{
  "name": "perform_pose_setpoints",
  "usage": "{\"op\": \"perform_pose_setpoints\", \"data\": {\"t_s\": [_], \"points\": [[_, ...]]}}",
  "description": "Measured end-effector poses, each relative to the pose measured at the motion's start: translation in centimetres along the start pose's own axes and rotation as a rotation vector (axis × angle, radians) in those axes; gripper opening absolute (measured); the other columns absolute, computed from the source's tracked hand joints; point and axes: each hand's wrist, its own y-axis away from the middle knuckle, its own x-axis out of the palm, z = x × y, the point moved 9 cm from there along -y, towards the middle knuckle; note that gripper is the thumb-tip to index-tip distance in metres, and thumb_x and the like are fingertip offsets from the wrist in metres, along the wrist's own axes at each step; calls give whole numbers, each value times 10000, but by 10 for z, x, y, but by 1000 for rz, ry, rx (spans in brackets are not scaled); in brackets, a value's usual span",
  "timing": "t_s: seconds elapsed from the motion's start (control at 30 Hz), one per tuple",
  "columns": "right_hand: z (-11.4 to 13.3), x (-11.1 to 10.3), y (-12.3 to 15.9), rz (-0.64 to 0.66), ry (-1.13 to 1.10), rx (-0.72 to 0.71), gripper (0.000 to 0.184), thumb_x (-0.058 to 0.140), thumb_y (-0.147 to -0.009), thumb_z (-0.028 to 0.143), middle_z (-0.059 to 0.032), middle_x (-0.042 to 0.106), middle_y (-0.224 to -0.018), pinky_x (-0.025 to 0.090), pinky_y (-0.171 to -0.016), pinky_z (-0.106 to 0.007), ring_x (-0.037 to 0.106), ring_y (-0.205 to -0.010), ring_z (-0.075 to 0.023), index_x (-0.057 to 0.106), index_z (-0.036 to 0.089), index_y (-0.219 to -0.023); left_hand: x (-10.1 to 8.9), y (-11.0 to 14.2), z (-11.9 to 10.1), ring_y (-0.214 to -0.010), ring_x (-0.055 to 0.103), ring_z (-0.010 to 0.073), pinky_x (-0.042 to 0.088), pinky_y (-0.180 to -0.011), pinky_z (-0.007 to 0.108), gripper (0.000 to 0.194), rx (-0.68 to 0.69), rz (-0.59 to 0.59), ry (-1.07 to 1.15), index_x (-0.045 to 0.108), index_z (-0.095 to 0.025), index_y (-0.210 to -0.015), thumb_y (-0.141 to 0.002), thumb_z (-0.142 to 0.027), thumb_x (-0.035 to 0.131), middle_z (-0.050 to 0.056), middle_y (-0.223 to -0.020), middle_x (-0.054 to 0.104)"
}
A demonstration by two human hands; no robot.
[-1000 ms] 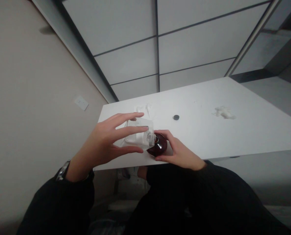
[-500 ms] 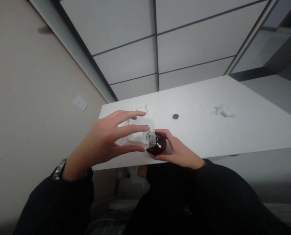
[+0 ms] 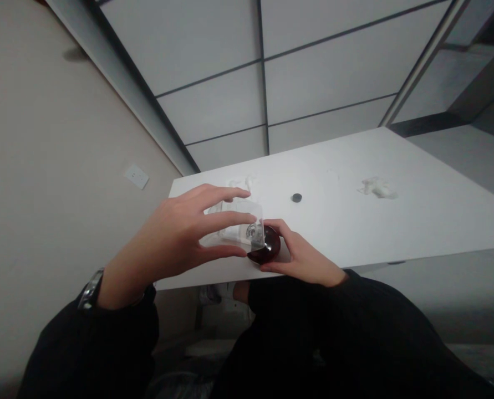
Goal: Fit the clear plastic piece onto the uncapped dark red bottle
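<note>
My left hand (image 3: 167, 235) has its spread fingers around a clear plastic blister pack (image 3: 236, 230), whose round moulded part sits at its right end. My right hand (image 3: 300, 256) grips a glossy dark red rounded object (image 3: 270, 247) from the right, with the fingers curled around it. The pack's right end touches or overlaps the top of the red object, so part of that object is hidden. Both hands are just above the near edge of a white table (image 3: 334, 221). A wristwatch (image 3: 91, 289) shows on my left wrist.
Crumpled white material (image 3: 377, 188) and a small dark disc (image 3: 297, 197) lie on the table. White scraps (image 3: 240, 182) lie behind my left fingers. A wall with a socket plate (image 3: 137, 176) runs along the table's left side.
My left hand and wrist have shifted slightly left, and the pack sits a little closer over the red object. The whole view has tilted slightly.
</note>
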Motion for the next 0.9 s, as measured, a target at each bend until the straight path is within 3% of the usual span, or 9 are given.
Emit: {"op": "perform_pose_setpoints", "data": {"t_s": [0.9], "points": [[1,-2,0,-13,22,-29,813,894,-786,413,-119,627,-1448,507,-1109,-548,631,-1327,-351,465,283,-1465,-4,-22,-21,-1228,680,291,604,-917,403,316,51,125,-124,751,-324,-1259,-964,-434,723,74,-1419,689]]}}
